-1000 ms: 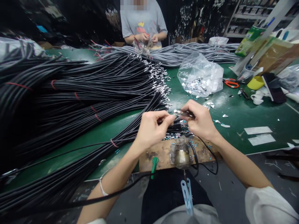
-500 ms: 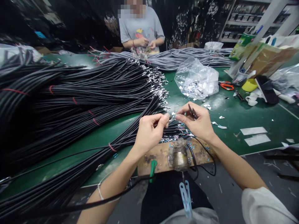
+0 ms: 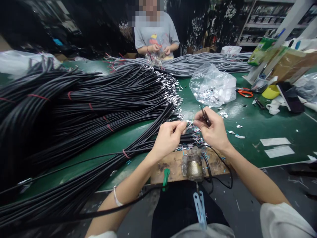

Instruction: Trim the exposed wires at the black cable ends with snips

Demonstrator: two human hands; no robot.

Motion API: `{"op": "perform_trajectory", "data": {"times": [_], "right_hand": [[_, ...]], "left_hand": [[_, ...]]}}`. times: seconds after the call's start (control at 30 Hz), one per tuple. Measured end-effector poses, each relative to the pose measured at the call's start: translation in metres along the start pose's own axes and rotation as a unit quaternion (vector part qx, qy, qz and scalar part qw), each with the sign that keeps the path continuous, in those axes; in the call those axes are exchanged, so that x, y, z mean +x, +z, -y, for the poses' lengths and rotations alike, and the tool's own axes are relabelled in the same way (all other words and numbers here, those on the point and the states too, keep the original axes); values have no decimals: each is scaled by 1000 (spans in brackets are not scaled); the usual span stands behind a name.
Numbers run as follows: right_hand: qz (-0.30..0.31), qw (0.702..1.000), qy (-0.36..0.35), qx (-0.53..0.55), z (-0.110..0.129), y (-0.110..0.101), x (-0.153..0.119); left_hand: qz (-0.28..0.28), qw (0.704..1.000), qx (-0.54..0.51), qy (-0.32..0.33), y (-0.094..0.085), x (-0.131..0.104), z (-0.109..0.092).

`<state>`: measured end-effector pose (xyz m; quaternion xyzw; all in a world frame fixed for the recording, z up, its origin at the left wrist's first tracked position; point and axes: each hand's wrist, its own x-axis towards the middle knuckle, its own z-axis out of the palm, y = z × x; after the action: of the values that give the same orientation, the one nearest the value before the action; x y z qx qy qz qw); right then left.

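Observation:
My left hand is closed in a pinch on the end of a cable, where thin coloured wires fan out. Opposite it, my right hand has its thumb and forefinger at those wires, and dark tweezers are tucked in its grip, points up. Only a small gap separates the two hands. Beneath them lies a bundle of black cables tied with a red band, its stripped ends showing coloured wires. The held cable's jacket is mostly hidden by my left fingers.
A metal block-like device sits on a wooden board with a green lever. Large black cable bundles fill the left. A plastic bag of scraps, orange-handled cutters and paper strips lie right. A co-worker sits opposite.
The whole view has shifted, so everything appears slightly farther right and mostly lower. Both hands keep nearly the same pose at the wires, with the tweezers still in my right hand.

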<state>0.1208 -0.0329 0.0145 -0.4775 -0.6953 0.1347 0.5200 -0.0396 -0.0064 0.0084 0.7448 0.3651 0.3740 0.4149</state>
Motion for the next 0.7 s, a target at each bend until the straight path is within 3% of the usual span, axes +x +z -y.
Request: {"op": "perform_trajectory", "data": {"times": [0.1,0.2,0.27,0.43,0.5,0.6,0.7], "right_hand": [[-12,999,1,37,0,3,-1],[80,993,-36,84,-2,1,1],[101,992,-66,38,-3,-1,0],[-9,984,-115,-139,-2,-2,-6],[-76,977,-115,-160,-4,-6,-5],[-186,971,-62,-138,-5,-15,0],[-70,995,-39,-56,-4,-15,3]], "left_hand": [[16,998,-54,-27,-1,2,1],[33,995,-82,-43,-4,4,1],[44,994,-81,-51,-5,4,2],[62,989,-118,-66,-3,2,1],[71,981,-161,-88,-3,2,1],[73,972,-193,-108,-4,2,2],[63,981,-168,-77,-4,1,2]]}}
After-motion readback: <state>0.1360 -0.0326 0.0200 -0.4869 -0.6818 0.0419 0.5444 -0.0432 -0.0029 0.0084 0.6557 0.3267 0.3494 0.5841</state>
